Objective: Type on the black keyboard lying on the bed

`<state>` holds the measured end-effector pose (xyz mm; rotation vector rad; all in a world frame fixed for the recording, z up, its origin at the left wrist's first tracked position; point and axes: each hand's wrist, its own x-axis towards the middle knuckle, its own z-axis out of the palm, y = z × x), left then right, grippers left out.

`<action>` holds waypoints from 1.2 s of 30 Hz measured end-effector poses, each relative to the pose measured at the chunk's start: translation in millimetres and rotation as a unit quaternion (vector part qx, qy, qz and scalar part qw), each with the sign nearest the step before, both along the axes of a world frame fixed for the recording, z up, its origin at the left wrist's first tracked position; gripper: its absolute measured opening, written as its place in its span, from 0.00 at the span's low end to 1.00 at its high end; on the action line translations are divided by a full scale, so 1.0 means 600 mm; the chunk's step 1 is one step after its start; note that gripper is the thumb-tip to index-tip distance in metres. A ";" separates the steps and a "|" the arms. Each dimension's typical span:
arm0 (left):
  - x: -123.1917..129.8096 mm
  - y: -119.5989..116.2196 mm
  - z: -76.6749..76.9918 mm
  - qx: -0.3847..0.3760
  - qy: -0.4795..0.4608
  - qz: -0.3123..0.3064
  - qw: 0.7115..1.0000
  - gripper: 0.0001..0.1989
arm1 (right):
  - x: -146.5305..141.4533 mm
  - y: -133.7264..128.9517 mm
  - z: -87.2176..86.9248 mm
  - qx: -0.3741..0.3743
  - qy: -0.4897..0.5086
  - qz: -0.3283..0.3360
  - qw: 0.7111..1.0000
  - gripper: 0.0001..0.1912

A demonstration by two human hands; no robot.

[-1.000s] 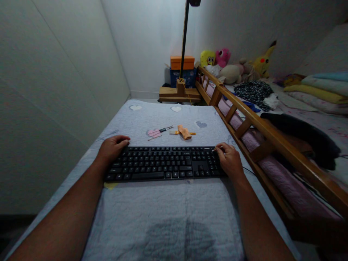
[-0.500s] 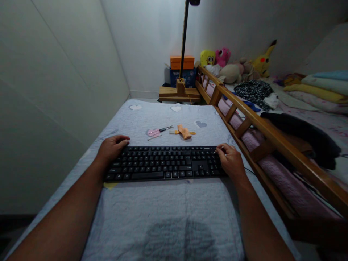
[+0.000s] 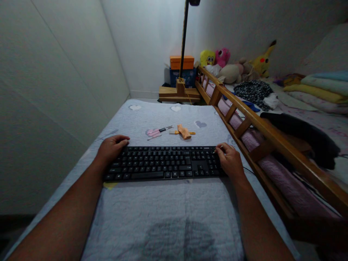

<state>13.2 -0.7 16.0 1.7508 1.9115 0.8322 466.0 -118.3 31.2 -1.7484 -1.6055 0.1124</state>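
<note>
A black keyboard (image 3: 163,163) lies flat on the quilted cloth, its long side facing me. My left hand (image 3: 110,148) is closed on the keyboard's upper left corner, the thumb along the edge. Over the number pad at the right end, my right hand (image 3: 228,157) pinches a thin, pale-tipped stick that looks like a cotton swab (image 3: 215,151); the fingers hide most of it. Beyond the keyboard lie a slim tool with a black grip and metal tip (image 3: 162,129), a thin pale stick (image 3: 154,137), an orange cloth (image 3: 184,132) and a yellow-handled brush (image 3: 192,133) partly under that cloth.
The pale blue quilted cloth (image 3: 163,210) covers the surface. A wooden bed rail (image 3: 244,105) runs along the right, with plush toys and bedding behind it. At the back stand a wooden stand base (image 3: 179,95) and an orange box (image 3: 182,62). A wall (image 3: 54,90) is at left.
My right hand has shifted very slightly left over the number pad, still pinching the thin stick. The left hand and the keyboard stay in place.
</note>
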 end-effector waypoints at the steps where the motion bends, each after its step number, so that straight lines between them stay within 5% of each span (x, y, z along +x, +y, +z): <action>1: 0.001 0.000 0.001 0.001 -0.001 0.001 1.000 0.18 | 0.000 0.000 0.000 0.001 0.001 0.000 1.000 0.09; 36: 0.003 0.001 0.002 -0.009 -0.003 0.007 1.000 0.18 | 0.000 0.000 -0.003 -0.006 0.026 -0.006 1.000 0.11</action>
